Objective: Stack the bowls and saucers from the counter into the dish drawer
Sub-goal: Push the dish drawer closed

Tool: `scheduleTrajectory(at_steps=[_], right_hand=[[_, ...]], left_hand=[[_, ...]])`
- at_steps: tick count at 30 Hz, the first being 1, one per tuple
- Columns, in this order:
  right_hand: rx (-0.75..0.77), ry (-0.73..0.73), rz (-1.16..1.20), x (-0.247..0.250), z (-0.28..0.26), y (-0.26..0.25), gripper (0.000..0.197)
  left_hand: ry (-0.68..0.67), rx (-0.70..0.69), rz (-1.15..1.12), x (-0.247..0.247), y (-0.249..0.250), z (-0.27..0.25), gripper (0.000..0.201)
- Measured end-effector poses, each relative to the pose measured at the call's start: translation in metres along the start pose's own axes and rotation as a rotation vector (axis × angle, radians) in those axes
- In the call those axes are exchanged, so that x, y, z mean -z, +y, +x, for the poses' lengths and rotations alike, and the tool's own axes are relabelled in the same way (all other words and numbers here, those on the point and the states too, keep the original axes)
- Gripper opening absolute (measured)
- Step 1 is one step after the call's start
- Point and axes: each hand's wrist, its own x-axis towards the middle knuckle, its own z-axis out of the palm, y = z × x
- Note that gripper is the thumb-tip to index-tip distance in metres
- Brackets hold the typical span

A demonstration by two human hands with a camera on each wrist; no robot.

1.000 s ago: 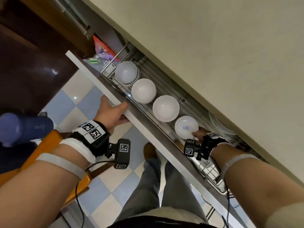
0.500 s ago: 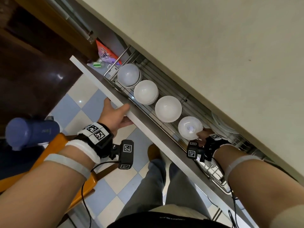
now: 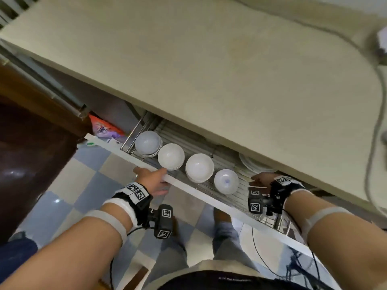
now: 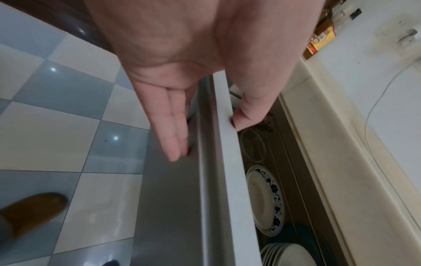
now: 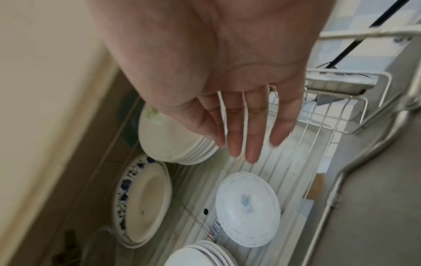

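The dish drawer stands pulled out under the counter, its white front (image 3: 209, 197) toward me. On its wire rack (image 3: 243, 197) is a row of white bowl stacks (image 3: 148, 143) (image 3: 171, 156) (image 3: 199, 168), then a small bowl with a blue motif (image 3: 226, 181) (image 5: 248, 208). My left hand (image 3: 155, 176) (image 4: 209, 138) holds the drawer front (image 4: 232, 180), thumb hooked over its top edge and fingers flat on the outer face. My right hand (image 3: 256, 182) (image 5: 246, 147) hovers empty over the rack, fingers straight, just right of the small bowl.
Toward the back of the drawer lie a stack of white saucers (image 5: 173, 142) and a blue-rimmed plate (image 5: 141, 203) (image 4: 264, 201). The beige counter (image 3: 230, 80) overhangs the drawer's back half. An orange packet (image 3: 104, 127) sits at the drawer's left end. A cable (image 3: 374, 122) trails on the counter.
My right hand has let go of the small blue-motif bowl and drawn back to the right, now empty. The left hand stays on the drawer front. The head view has tilted up.
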Motion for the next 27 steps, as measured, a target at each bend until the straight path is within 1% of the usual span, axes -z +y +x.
scheduleTrajectory(at_steps=[1, 2, 3, 5, 8, 9, 11, 13, 14, 16, 18, 19, 21, 22, 25, 27], right_hand=[[-0.027, 0.024, 0.09, 0.002, -0.019, -0.001, 0.011], [-0.021, 0.061, 0.114, 0.002, -0.04, -0.003, 0.015], [-0.007, 0.082, 0.16, 0.004, -0.054, -0.004, 0.016], [0.031, 0.172, 0.202, 0.001, -0.092, -0.012, 0.014], [0.066, 0.292, 0.133, -0.018, -0.149, -0.015, 0.018], [0.071, 0.299, 0.135, -0.028, -0.161, -0.011, 0.021], [0.016, 0.272, 0.189, -0.049, -0.18, 0.002, 0.03], [-0.062, 0.254, 0.241, -0.067, -0.188, 0.019, 0.041], [-0.103, 0.245, 0.264, -0.075, -0.191, 0.027, 0.043], [-0.125, 0.257, 0.346, -0.087, -0.196, 0.038, 0.038], [-0.05, 0.285, 0.52, -0.096, -0.196, 0.044, 0.031], [-0.013, 0.275, 0.665, -0.099, -0.194, 0.046, 0.03], [0.044, 0.221, 0.958, -0.105, -0.192, 0.046, 0.03], [0.07, 0.201, 1.069, -0.106, -0.191, 0.044, 0.03], [0.147, 0.179, 1.25, -0.107, -0.189, 0.03, 0.029], [0.172, 0.179, 1.29, -0.103, -0.187, 0.018, 0.029]], left_hand=[[-0.023, 0.011, 0.043, 0.004, 0.003, 0.003, 0.038], [-0.059, 0.019, 0.09, 0.008, 0.006, 0.006, 0.028], [-0.103, 0.028, 0.137, 0.014, 0.011, 0.009, 0.027], [-0.168, 0.03, 0.176, 0.027, 0.021, 0.02, 0.032], [-0.201, 0.044, 0.111, 0.047, 0.041, 0.029, 0.027], [-0.201, 0.048, 0.065, 0.052, 0.046, 0.028, 0.026], [-0.217, 0.047, -0.008, 0.059, 0.05, 0.03, 0.031], [-0.235, 0.018, -0.093, 0.061, 0.052, 0.025, 0.036], [-0.239, 0.004, -0.1, 0.061, 0.052, 0.022, 0.038], [-0.257, -0.006, -0.134, 0.061, 0.055, 0.017, 0.045], [-0.295, 0.015, -0.142, 0.061, 0.061, 0.018, 0.054], [-0.328, 0.024, -0.145, 0.06, 0.066, 0.016, 0.056], [-0.355, 0.014, -0.162, 0.056, 0.072, 0.013, 0.056], [-0.364, 0.007, -0.162, 0.054, 0.074, 0.012, 0.056], [-0.409, -0.034, -0.159, 0.045, 0.079, 0.01, 0.053], [-0.425, -0.06, -0.144, 0.04, 0.086, 0.01, 0.04]])
